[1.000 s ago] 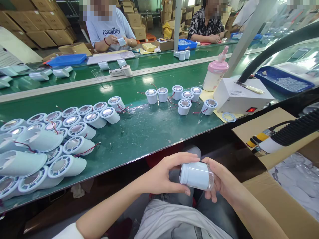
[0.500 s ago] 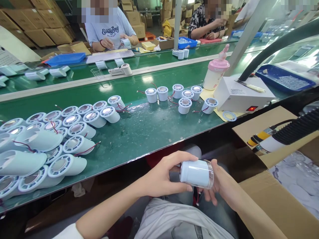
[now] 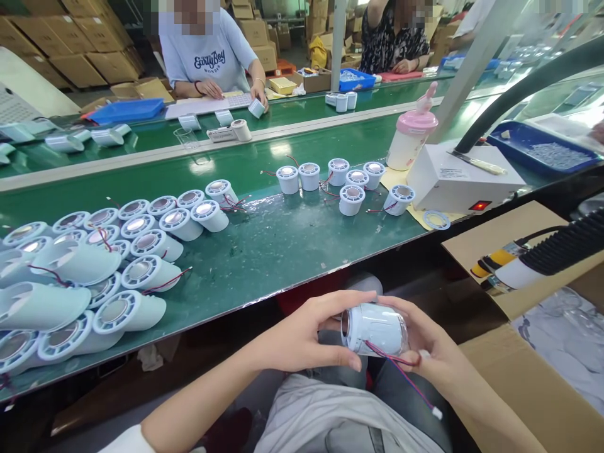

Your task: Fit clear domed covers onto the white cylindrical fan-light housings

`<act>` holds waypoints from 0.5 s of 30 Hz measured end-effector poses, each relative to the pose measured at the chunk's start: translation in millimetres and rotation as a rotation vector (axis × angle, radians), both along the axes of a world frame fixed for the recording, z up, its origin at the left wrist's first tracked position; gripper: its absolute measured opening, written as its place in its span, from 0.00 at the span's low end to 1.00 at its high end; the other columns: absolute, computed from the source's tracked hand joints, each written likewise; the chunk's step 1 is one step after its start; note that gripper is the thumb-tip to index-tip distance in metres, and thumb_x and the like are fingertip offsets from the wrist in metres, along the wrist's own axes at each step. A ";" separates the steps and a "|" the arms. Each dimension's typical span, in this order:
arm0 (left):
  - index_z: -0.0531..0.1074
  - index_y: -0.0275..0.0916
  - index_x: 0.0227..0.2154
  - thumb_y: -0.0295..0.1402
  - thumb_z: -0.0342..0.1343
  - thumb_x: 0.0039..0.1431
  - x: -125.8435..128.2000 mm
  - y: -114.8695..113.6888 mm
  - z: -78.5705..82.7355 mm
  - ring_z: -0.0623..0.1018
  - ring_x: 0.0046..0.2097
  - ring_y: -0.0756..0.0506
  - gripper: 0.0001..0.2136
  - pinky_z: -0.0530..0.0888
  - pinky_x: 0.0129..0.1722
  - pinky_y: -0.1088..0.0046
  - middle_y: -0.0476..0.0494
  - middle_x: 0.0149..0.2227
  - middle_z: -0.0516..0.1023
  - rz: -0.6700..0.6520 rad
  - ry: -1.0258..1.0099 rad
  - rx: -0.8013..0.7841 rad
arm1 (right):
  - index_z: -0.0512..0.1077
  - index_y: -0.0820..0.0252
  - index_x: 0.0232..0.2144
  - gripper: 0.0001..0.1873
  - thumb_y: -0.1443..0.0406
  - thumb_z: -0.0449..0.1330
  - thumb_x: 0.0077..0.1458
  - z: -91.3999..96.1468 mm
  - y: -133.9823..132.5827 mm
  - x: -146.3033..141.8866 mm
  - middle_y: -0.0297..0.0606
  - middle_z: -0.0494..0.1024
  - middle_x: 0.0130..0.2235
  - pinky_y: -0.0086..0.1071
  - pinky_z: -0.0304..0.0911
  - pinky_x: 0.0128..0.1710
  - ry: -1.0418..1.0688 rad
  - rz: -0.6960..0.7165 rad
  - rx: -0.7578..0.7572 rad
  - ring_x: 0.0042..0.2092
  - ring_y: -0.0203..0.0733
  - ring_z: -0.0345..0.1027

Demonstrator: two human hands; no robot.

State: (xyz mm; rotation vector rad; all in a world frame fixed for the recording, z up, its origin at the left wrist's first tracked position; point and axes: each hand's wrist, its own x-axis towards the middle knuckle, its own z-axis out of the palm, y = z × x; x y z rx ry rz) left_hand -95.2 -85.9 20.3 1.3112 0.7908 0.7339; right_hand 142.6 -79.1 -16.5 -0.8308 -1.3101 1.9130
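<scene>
Above my lap, a light-blue cylindrical housing [image 3: 375, 326] lies on its side between my hands. My left hand [image 3: 314, 333] curls around its left end, thumb below and fingers over the top. At the right end, where a clear plastic piece [image 3: 402, 332] shows, my right hand [image 3: 427, 336] closes around it. Red and blue wires [image 3: 401, 372] come out of the housing's near side and pass by my right fingers. Their white connector [image 3: 436, 413] hangs free. On the green bench [image 3: 268, 251] stand several similar housings [image 3: 352, 200] with silver discs on top.
More housings [image 3: 141, 274] crowd the bench's left side. At right are a pink-lidded bottle [image 3: 411, 141], a white box with a red switch [image 3: 465, 179], a ring [image 3: 436, 219] and a carton [image 3: 533, 384] of clear pieces. Two co-workers [image 3: 207, 63] sit across the bench.
The housing has turned in my hands, so its wires now face me. My right fingers have come up over its right end. Across the bench, a co-worker has lowered a blue part to the bench.
</scene>
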 end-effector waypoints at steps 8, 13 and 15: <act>0.60 0.48 0.63 0.31 0.69 0.48 2.9 1.1 -21.7 0.75 0.54 0.42 0.39 0.70 0.55 0.62 0.39 0.58 0.71 -0.008 -0.147 -0.250 | 0.73 0.48 0.53 0.30 0.68 0.71 0.47 1.3 -0.7 -5.3 0.32 0.81 0.35 0.28 0.69 0.29 -0.126 -0.043 -0.179 0.29 0.37 0.71; 0.63 0.40 0.61 0.40 0.64 0.50 1.8 20.6 -25.5 0.76 0.34 0.49 0.34 0.72 0.30 0.76 0.42 0.44 0.78 0.063 -0.002 -0.382 | 0.68 0.48 0.58 0.32 0.53 0.67 0.52 -12.2 5.0 -15.8 0.38 0.79 0.47 0.33 0.71 0.39 -0.051 0.007 -0.100 0.42 0.43 0.74; 0.66 0.38 0.56 0.44 0.61 0.49 -9.0 47.5 -7.0 0.72 0.27 0.51 0.31 0.67 0.23 0.78 0.45 0.37 0.78 0.161 0.191 -0.331 | 0.67 0.51 0.59 0.31 0.48 0.60 0.57 -16.6 15.2 -0.2 0.41 0.79 0.48 0.34 0.71 0.37 -0.220 -0.077 0.036 0.41 0.43 0.75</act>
